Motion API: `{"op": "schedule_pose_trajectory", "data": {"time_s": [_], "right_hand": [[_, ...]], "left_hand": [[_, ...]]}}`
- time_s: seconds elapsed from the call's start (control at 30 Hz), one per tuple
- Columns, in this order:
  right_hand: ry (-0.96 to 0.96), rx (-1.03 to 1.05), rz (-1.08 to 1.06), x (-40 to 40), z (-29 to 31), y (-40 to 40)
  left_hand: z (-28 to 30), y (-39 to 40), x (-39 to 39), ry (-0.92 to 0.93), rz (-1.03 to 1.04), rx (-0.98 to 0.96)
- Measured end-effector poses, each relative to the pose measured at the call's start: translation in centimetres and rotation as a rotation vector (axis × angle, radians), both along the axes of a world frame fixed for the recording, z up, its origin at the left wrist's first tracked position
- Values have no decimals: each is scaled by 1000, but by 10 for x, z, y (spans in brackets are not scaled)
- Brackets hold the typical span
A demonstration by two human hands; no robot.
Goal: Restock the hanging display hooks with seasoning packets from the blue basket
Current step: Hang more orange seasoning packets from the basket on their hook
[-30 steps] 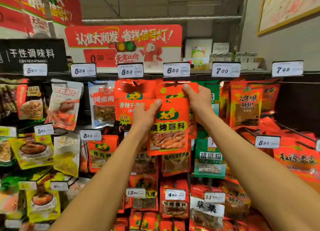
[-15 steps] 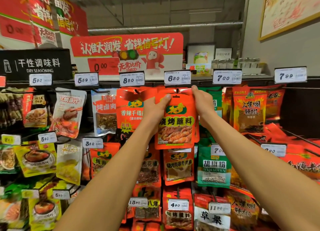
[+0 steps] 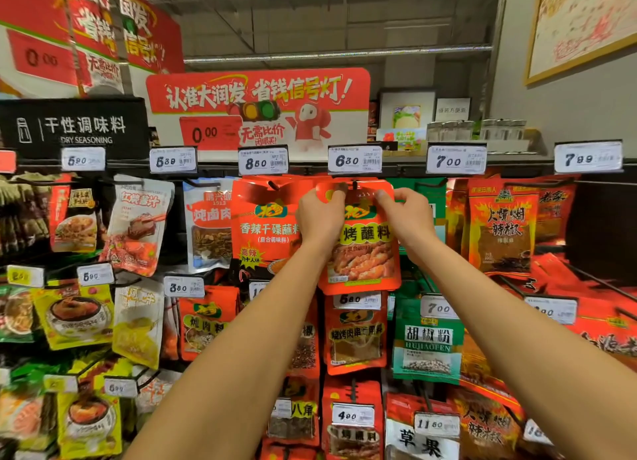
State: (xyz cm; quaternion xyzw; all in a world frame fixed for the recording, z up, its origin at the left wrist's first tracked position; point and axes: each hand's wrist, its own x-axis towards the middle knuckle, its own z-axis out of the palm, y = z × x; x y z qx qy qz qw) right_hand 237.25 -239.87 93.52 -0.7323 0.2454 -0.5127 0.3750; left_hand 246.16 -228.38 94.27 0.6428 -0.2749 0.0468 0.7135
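An orange seasoning packet is pinched at its top corners by the left hand and the right hand, fingers curled onto its upper edge. It is held against the top row of the display, at the black hook beneath the 6.30 price tag. A neighbouring orange packet is seen hanging just to its left.

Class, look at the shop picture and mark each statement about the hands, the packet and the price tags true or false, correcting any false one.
1. Both hands, the left hand and the right hand, hold the red packet near its top. True.
2. The price tag directly above that packet reads 8.50. False: it reads 6.30.
3. The green packet hangs lower right of the red packet. True.
4. The black sign reads FRESH FRUIT. False: it reads DRY SEASONING.
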Motion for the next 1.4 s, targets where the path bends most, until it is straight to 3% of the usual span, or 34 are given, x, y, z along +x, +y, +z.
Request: {"op": "schedule_pose_trajectory", "data": {"time_s": [0.13, 0.27, 0.43, 0.67, 0.83, 1.0, 1.13, 1.2, 1.4], "right_hand": [[67, -72, 47, -12, -25, 1], [110, -101, 17, -9, -47, 0], [43, 110, 42, 16, -44, -6], [192, 301, 5, 37, -27, -28], [257, 308, 51, 38, -23, -36], [127, 284, 63, 16, -45, -26], [156, 2, -50, -21, -55, -18], [145, -40, -36, -39, -56, -12], [-11, 219, 232, -87, -71, 21]], "left_hand": [[-38, 13, -15, -129, 70, 204], [-83, 15, -25, -271, 68, 288], [-70, -9, -14, -183, 56, 387], [-48, -28, 4, -77, 82, 550], [-49, -24, 6, -19, -13, 474], [-55, -5, 0, 6, -101, 367], [-57, 22, -14, -75, -129, 279], [-56, 36, -19, -88, -106, 240], [-73, 75, -36, 122, -249, 149]]}}
